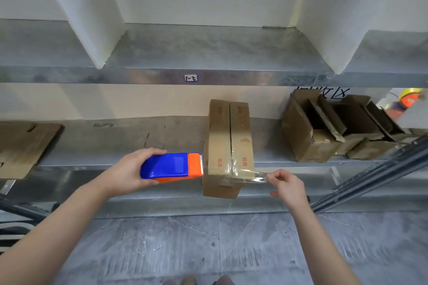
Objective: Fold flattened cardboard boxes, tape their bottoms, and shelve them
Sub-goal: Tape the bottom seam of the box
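In the middle of the frame a closed brown cardboard box (pixel 220 136) with red printing lies on the grey metal shelf (pixel 115 141). Its flap seam faces up and its near end sticks out past the shelf's front edge. A strip of clear packing tape (pixel 254 176) runs across that near end, over the seam, and out past the box's right side.

The left hand (pixel 132 169), left of centre, has its fingers and thumb wrapped round a blue and orange plastic tape dispenser (pixel 171 165), whose toothed orange end sits just beside the box's left side. The right hand (pixel 288 186), right of centre, pinches the free end of the tape between thumb and forefinger, with the other fingers loosely curled.

A flattened brown cardboard sheet (pixel 23 146) lies on the same shelf at the left edge. Several open brown cardboard boxes (pixel 324 127) stand together at the right. A small white label (pixel 190 78) marked "1-3" sits on the beam above.
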{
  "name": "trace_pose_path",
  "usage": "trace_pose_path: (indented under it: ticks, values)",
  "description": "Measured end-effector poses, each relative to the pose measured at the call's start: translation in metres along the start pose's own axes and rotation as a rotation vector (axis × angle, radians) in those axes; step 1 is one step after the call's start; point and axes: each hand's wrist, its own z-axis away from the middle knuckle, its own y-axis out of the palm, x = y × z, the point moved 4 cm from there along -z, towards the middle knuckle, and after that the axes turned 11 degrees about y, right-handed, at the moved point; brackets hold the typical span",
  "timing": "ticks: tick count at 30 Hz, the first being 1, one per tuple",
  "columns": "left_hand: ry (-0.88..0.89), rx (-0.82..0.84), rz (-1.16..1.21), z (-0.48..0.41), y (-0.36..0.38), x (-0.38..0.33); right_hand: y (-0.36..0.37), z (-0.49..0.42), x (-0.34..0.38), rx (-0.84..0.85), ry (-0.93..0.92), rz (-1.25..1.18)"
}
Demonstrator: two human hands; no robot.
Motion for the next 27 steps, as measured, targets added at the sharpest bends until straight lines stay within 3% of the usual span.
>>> trace_pose_path:
  ticks: [5,14,19,27]
  values:
    - [-0.035,0.042,-0.041,-0.011,0.012,0.01,0.02,-0.022,-0.01,0.008,0.051,0.027]
    - [-0.113,-0.013,-0.077,-0.015,0.036,0.016,0.059,-0.025,-0.014,0.015,-0.027,-0.051]
    - [-0.113,-0.031,-0.095,-0.017,0.033,0.011,0.056,-0.016,-0.01,-0.11,-0.204,0.048]
    - [-0.121,-0.06,-0.092,-0.019,0.029,0.002,0.05,-0.008,0.007,0.216,-0.219,0.029]
